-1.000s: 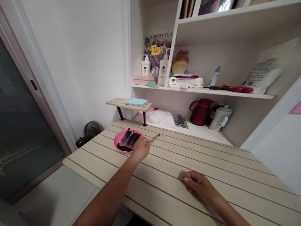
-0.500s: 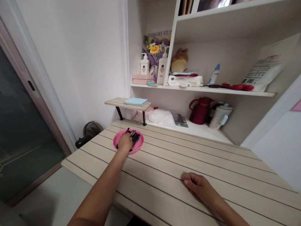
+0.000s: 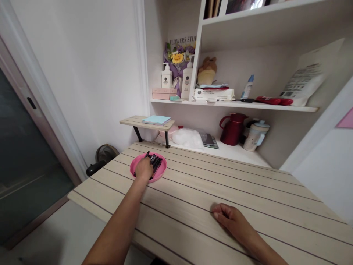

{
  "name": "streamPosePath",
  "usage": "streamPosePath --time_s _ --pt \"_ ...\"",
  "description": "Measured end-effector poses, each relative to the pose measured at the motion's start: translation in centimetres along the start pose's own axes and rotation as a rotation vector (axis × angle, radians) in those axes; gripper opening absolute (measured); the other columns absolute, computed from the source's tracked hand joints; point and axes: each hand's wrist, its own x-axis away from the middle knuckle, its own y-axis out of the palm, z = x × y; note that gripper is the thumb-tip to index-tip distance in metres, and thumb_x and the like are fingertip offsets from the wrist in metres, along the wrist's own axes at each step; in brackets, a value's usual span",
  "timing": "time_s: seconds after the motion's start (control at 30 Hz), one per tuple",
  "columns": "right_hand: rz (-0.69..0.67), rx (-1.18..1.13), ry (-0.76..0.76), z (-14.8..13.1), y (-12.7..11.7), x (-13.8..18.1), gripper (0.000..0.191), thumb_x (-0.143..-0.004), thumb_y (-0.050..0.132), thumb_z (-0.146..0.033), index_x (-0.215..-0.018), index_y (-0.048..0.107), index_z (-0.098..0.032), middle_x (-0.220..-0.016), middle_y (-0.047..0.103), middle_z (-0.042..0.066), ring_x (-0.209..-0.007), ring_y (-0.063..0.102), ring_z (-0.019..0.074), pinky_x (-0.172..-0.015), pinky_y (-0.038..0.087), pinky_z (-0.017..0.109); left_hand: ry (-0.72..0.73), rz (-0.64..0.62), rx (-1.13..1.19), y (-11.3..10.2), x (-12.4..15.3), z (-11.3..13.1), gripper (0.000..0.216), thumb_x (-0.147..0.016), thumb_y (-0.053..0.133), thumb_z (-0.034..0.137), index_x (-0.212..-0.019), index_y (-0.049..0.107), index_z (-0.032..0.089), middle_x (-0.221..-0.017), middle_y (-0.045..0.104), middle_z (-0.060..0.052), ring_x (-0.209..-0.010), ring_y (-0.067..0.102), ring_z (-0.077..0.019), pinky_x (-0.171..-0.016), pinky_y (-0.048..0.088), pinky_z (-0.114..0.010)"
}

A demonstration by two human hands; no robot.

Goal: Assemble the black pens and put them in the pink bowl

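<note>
Left grip point(image 3: 144, 168), whether clamped I can't tell, covers pens point(image 3: 156, 163) in one pink dish point(image 3: 160, 172).

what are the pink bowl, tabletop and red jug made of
Pink bowl: likely smooth plastic, from its even color and thin rim. Tabletop: matte wood or wood-look laminate, given pale planks and dark lines. Red jug: plastic or painted metal, softly shiny; can't tell which.

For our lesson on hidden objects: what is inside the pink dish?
The pink dish holds several slender, dark pen-like items. The left hand covers part of the dish; whatever lies beneath it cannot be seen.
</note>
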Motion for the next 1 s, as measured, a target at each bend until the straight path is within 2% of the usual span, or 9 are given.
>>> streamPosePath --time_s 0.2,0.27,0.4,0.53,0.6,0.67,0.8,0.9,1.0 --pt "-0.015 0.002 -0.013 0.1 -0.1 0.0 0.027 -0.073 0.052 -0.044 -0.062 0.046 -0.02 -0.053 0.036 -0.006 -0.049 0.028 0.0091 -0.048 0.024 0.024 -0.01 0.003 0.019 -0.7 0.0 0.2 0.024 -0.074 0.051 0.02 -0.096 0.061 0.018 -0.097 0.066 -0.011 -0.089 0.06 -0.0236 -0.069 0.04 -0.028" --pt "0.009 0.006 -0.029 -0.1 0.0 0.1 0.027 -0.072 0.053 -0.045 -0.062 0.047 -0.02 -0.053 0.037 -0.005 -0.051 0.031 0.0095 -0.049 0.026 0.024 0.034 0.004 0.06 -0.7 0.6 0.7 0.022 -0.074 0.051 0.022 -0.094 0.061 0.019 -0.095 0.066 -0.009 -0.086 0.059 -0.0219 -0.068 0.039 -0.028" --pt "0.049 0.0 -0.032 -0.2 0.3 0.2 0.03 -0.07 0.055 -0.046 -0.059 0.046 -0.02 -0.053 0.039 -0.004 -0.05 0.034 0.0094 -0.048 0.028 0.023 0.306 -0.077 0.271 0.1 3.5 3.0 0.016 -0.076 0.05 0.023 -0.084 0.063 0.018 -0.078 0.065 -0.003 -0.072 0.058 -0.0154 -0.063 0.037 -0.024" --pt "0.077 -0.017 -0.02 -0.5 -0.1 -0.2 0.029 -0.074 0.051 -0.046 -0.062 0.046 -0.019 -0.051 0.036 -0.006 -0.047 0.034 0.0087 -0.046 0.028 0.022 0.565 -0.134 0.377 0.7 6.7 6.0 0.012 -0.074 0.053 0.024 -0.078 0.063 0.018 -0.066 0.061 0.001 -0.063 0.055 -0.0126 -0.057 0.036 -0.022" --pt "0.194 0.045 -0.089 -1.3 -1.0 -0.5 0.028 -0.075 0.05 -0.045 -0.065 0.048 -0.019 -0.054 0.039 -0.004 -0.05 0.037 0.0096 -0.048 0.03 0.023 0.642 -0.031 0.4 0.4 7.3 7.3 0.013 -0.077 0.051 0.025 -0.077 0.062 0.018 -0.066 0.06 0.0 -0.061 0.054 -0.0122 -0.056 0.036 -0.022" --pt "0.363 0.157 -0.183 -2.5 -2.1 -0.8 0.026 -0.076 0.05 -0.044 -0.07 0.05 -0.019 -0.058 0.045 -0.003 -0.053 0.041 0.0108 -0.051 0.034 0.023 0.662 0.134 0.41 -0.2 7.0 8.5 0.016 -0.08 0.049 0.027 -0.079 0.062 0.018 -0.067 0.061 -0.001 -0.058 0.053 -0.0116 -0.055 0.036 -0.022" --pt "0.703 0.403 -0.333 -4.7 -4.0 -1.3 0.025 -0.076 0.053 -0.044 -0.069 0.045 -0.021 -0.057 0.046 -0.004 -0.05 0.043 0.0107 -0.049 0.035 0.022 0.759 0.425 0.457 -0.7 5.9 9.9 0.014 -0.082 0.05 0.026 -0.081 0.061 0.017 -0.067 0.063 -0.002 -0.056 0.055 -0.0106 -0.056 0.038 -0.022" --pt "0.875 0.599 -0.461 -5.1 -5.0 -1.7 0.029 -0.077 0.053 -0.041 -0.062 0.038 -0.022 -0.052 0.04 -0.006 -0.045 0.038 0.0088 -0.047 0.031 0.021 0.867 0.529 0.467 -0.1 5.7 10.2 0.011 -0.082 0.051 0.021 -0.078 0.06 0.018 -0.067 0.064 -0.002 -0.057 0.057 -0.0104 -0.058 0.04 -0.022" --pt "0.96 0.718 -0.585 -4.8 -5.8 -2.4 0.031 -0.081 0.049 -0.034 -0.058 0.034 -0.021 -0.049 0.036 -0.007 -0.041 0.033 0.0073 -0.046 0.027 0.02 0.915 0.573 0.446 0.5 5.4 10.5 0.011 -0.082 0.05 0.018 -0.077 0.06 0.018 -0.064 0.064 -0.001 -0.058 0.058 -0.0107 -0.058 0.041 -0.022"
